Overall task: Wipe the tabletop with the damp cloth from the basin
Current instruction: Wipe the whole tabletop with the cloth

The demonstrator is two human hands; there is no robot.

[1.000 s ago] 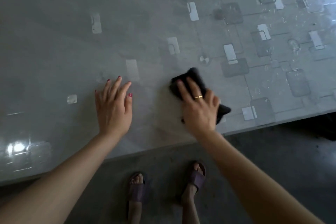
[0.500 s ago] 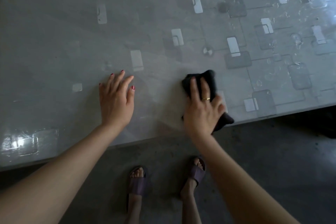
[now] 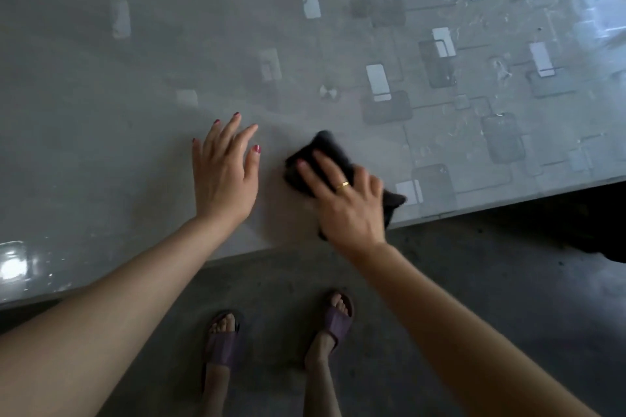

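Observation:
The glossy grey tabletop (image 3: 135, 112) fills the upper part of the view, patterned with pale and dark rectangles. A dark cloth (image 3: 325, 149) lies bunched on it near the front edge. My right hand (image 3: 345, 203), wearing a gold ring, presses flat on the cloth and covers most of it; cloth corners stick out beyond the fingertips and by the thumb side. My left hand (image 3: 225, 176) rests flat on the table just left of the cloth, fingers spread, holding nothing. No basin is in view.
The table's front edge (image 3: 474, 210) runs diagonally below my hands. Beneath it lies a dark concrete floor (image 3: 491, 281) with my two feet in purple slippers (image 3: 333, 320). Bright window glare reflects at the far right and lower left of the table.
My right hand has slid the cloth left along the table toward my left hand and turned its fingers leftward. My left hand has stayed planted on the table.

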